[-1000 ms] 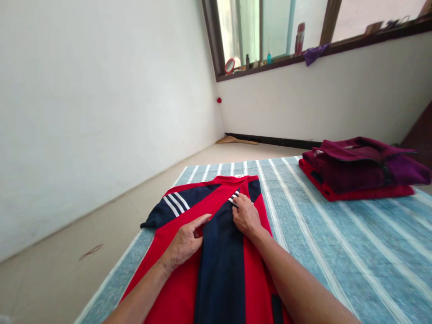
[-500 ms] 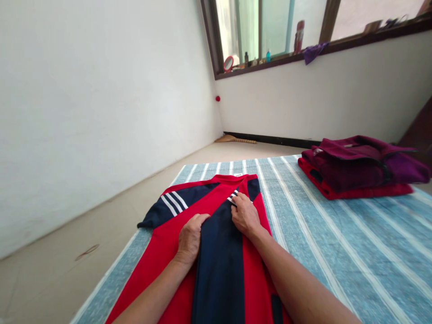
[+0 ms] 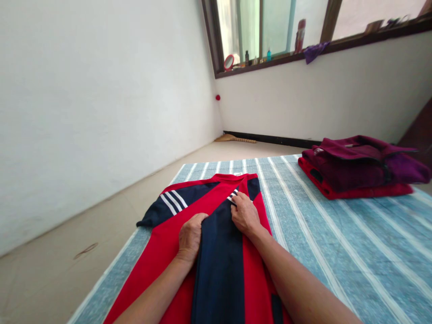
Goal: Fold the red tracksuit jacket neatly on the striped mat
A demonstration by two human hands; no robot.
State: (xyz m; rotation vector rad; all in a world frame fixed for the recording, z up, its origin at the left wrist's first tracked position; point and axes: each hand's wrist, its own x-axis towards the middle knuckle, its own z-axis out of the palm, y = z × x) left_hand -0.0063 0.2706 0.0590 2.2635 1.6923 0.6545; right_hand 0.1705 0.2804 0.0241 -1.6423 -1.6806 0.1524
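A red and navy jacket (image 3: 216, 204) with white stripes lies spread on the blue striped bed cover. Its right sleeve (image 3: 221, 261) is folded inward and runs down the jacket's middle toward me. My left hand (image 3: 191, 236) is closed on the left edge of that navy sleeve, thumb pointing forward. Just below the sleeve's white stripes, my right hand (image 3: 245, 213) has its fingers bent and pinching the fabric. The other sleeve (image 3: 165, 207) sticks out to the left, with three white stripes across it. The fingertips of both hands are partly hidden.
At the right a stack of folded clothes (image 3: 357, 166), purple over red, rests on the striped cover (image 3: 324, 234). White walls stand left and ahead. A broom (image 3: 232, 138) lies on the floor in the corner. The windowsill holds a flask (image 3: 300, 36), a round mirror (image 3: 228, 62) and small bottles.
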